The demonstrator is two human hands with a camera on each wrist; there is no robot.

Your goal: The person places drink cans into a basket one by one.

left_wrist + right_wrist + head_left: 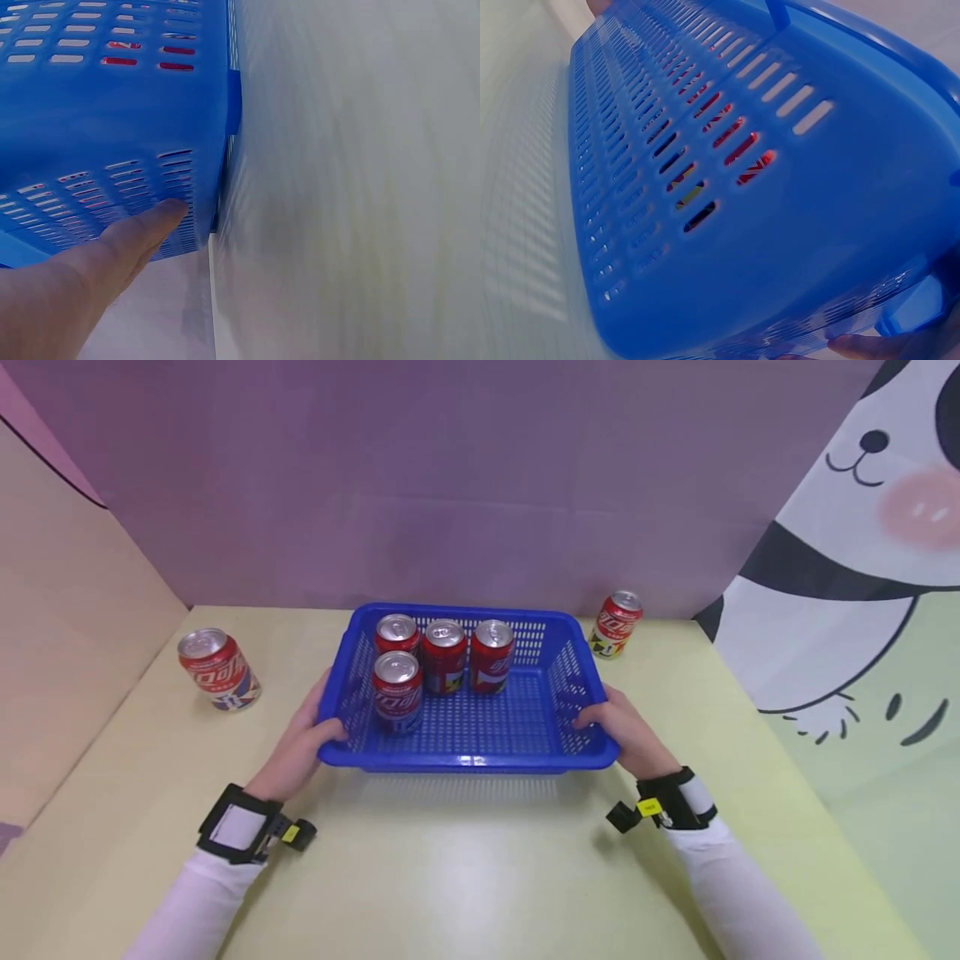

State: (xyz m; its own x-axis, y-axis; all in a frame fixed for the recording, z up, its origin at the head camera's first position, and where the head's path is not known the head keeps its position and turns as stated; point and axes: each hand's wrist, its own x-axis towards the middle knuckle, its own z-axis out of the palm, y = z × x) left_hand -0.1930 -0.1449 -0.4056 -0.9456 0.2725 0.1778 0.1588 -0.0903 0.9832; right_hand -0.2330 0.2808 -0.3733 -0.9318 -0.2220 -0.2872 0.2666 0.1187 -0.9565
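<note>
A blue perforated plastic basket (465,763) is held between my two hands. My left hand (303,747) grips its left end, the thumb over the rim and the fingers along the outer wall. At the opposite end, my right hand (626,731) holds the rim the same way. Several red soda cans stand upright in the basket's left half: three in a back row, including the rightmost can (491,657), and one front can (397,693). The left wrist view shows the basket's underside close to the tabletop; whether it touches cannot be told.
Outside the basket, one red can (219,668) stands on the pale yellow table (465,860) at the left. Another can (617,625) stands at the back right, near the basket's corner. A purple wall (465,485) rises behind, with a panda-print wall (847,610) at the right.
</note>
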